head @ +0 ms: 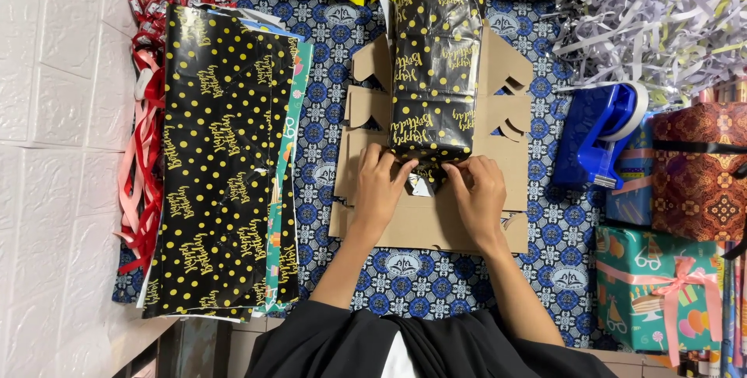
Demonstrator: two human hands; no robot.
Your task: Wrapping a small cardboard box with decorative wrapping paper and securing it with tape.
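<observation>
Black dotted wrapped box (433,67) | on flat cardboard (420,222) | both hands (379,189) (480,191) pinching its end flaps

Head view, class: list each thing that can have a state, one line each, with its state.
Black gold-dotted wrapped box: near end flaps unsealed, lying on cardboard.
Left hand: pressing a flap.
Right hand: pressing a flap.
Blue tape dispenser: resting, untouched.
Teal gift box with pink ribbon: wrapped, tied.
</observation>
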